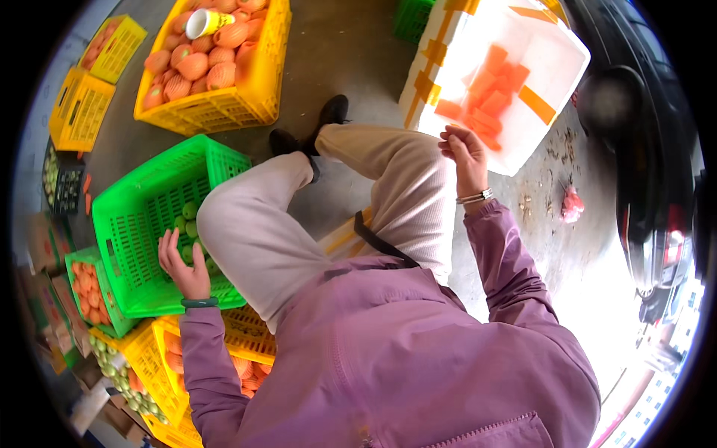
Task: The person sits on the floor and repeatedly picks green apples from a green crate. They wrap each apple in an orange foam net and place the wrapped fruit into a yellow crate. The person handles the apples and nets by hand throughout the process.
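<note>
My left hand [185,265], fingers apart and holding nothing, is over the green plastic crate [126,224], beside several round green fruits [190,228] at its bottom. My right hand [465,147] hangs over the near edge of a white foam box [417,92] with orange tape. Its thumb and fingers are drawn together; whether something thin is between them cannot be told. Flat orange foam net sleeves [493,101] lie inside the box. Ahead stands a yellow crate [246,103] full of fruits in orange foam nets [193,66], with a white and yellow cup [207,23] on top.
More yellow crates [84,109] stand at the far left. Below my left arm are yellow crates [143,358] of netted fruit and loose green fruits [115,367]. A dark car [627,168] is at the right. A pink plastic bag [572,205] lies on the floor.
</note>
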### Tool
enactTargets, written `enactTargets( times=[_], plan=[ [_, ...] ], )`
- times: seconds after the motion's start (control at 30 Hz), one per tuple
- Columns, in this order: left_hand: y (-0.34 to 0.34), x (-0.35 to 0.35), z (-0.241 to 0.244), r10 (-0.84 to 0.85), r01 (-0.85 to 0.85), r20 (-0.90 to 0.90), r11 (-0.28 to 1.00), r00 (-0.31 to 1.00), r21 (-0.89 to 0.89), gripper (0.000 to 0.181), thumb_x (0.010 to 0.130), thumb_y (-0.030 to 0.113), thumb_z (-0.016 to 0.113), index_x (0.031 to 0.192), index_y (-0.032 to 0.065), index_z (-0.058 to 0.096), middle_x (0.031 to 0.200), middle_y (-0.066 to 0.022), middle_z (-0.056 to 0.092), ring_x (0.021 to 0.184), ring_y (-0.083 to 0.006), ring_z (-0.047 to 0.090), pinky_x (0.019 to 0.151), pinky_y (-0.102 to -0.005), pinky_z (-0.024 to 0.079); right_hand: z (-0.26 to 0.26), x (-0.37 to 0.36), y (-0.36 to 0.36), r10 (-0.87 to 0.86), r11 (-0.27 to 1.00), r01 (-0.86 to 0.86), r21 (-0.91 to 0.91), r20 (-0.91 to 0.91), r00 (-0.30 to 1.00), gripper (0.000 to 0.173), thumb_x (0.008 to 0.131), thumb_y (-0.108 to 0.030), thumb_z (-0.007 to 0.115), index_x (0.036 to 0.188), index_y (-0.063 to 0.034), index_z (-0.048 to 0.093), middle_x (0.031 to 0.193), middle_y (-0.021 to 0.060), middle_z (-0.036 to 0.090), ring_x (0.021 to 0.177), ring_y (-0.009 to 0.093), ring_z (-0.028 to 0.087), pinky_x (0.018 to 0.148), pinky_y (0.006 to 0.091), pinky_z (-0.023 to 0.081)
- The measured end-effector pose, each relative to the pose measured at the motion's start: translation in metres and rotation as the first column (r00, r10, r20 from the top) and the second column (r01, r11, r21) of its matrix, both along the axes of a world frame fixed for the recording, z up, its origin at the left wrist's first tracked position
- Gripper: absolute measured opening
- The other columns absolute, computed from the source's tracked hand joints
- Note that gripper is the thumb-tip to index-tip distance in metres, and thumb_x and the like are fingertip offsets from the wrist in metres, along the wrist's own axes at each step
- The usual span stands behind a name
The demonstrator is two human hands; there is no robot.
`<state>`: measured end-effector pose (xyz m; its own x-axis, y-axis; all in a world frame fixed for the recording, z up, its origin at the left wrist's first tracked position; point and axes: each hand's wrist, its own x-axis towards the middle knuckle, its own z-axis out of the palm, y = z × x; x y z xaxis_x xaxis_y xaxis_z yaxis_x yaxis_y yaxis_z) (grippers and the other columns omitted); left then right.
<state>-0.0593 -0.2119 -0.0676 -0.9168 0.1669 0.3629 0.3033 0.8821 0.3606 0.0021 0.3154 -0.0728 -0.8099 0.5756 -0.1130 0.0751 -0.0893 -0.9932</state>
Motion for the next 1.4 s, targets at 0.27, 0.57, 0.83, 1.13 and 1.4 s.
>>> enactTargets(
  times=[0.27, 0.57, 0.83, 1.13, 1.4],
  plan=[
    [0.074, -0.068, -0.010, -0.219, 0.239, 0.148, 0.962, 0.964, -0.134, 0.043, 0.081, 0.012, 0.062, 0.122, 0.0019, 0.052, 0.129, -0.0173, 0.048, 0.126, -0.0369, 0.038, 0.105, -0.0483, 0.028, -0.100, 0.019, 0.098, -0.185, 0.983, 0.167, 0.078, 0.395, 0.900, 0.027, 0.093, -0.022, 0.055, 0.112, -0.0032, 0.059, 0.100, 0.0041, 0.064, 0.088, 0.012, 0.060, 0.075, 0.0266, 0.047],
    [0.095, -0.078, 0.000, -0.179, 0.221, 0.255, 0.964, 0.950, -0.146, 0.038, 0.082, 0.011, 0.059, 0.117, -0.0010, 0.053, 0.123, -0.0201, 0.049, 0.122, -0.0392, 0.041, 0.103, -0.0498, 0.030, -0.148, 0.016, 0.146, -0.427, 0.886, 0.447, 0.123, 0.595, 0.681, 0.042, 0.087, -0.042, 0.064, 0.103, -0.0038, 0.058, 0.088, 0.0018, 0.059, 0.077, 0.011, 0.054, 0.069, 0.0321, 0.048],
    [0.094, -0.076, 0.005, -0.137, 0.184, 0.268, 0.970, 0.954, -0.158, 0.035, 0.079, 0.010, 0.059, 0.112, 0.0000, 0.055, 0.120, -0.0195, 0.050, 0.121, -0.0391, 0.041, 0.102, -0.0497, 0.031, -0.229, 0.028, 0.140, -0.385, 0.584, 0.738, -0.338, 0.685, 0.618, 0.077, 0.081, -0.057, 0.064, 0.135, -0.0073, 0.038, 0.124, 0.0183, 0.052, 0.112, 0.033, 0.051, 0.087, 0.0515, 0.049],
    [0.100, -0.075, 0.010, -0.139, 0.178, 0.238, 0.972, 0.961, -0.152, 0.031, 0.079, 0.010, 0.060, 0.108, 0.0002, 0.056, 0.116, -0.0189, 0.052, 0.117, -0.0389, 0.044, 0.099, -0.0485, 0.034, -0.248, -0.013, 0.128, -0.712, 0.338, 0.850, -0.405, 0.481, 0.512, 0.041, 0.084, -0.019, 0.063, 0.123, -0.0119, 0.051, 0.108, 0.0108, 0.062, 0.089, 0.031, 0.065, 0.069, 0.0482, 0.056],
    [0.093, -0.068, 0.000, -0.169, 0.201, 0.198, 0.968, 0.966, -0.152, 0.029, 0.080, 0.010, 0.060, 0.107, 0.0010, 0.057, 0.115, -0.0179, 0.054, 0.115, -0.0381, 0.046, 0.098, -0.0476, 0.036, -0.236, 0.049, 0.139, -0.875, 0.252, 0.924, -0.289, 0.339, 0.345, 0.046, 0.072, -0.008, 0.070, 0.112, -0.0018, 0.049, 0.098, 0.0105, 0.059, 0.077, 0.024, 0.062, 0.066, 0.0380, 0.052]
  ],
)
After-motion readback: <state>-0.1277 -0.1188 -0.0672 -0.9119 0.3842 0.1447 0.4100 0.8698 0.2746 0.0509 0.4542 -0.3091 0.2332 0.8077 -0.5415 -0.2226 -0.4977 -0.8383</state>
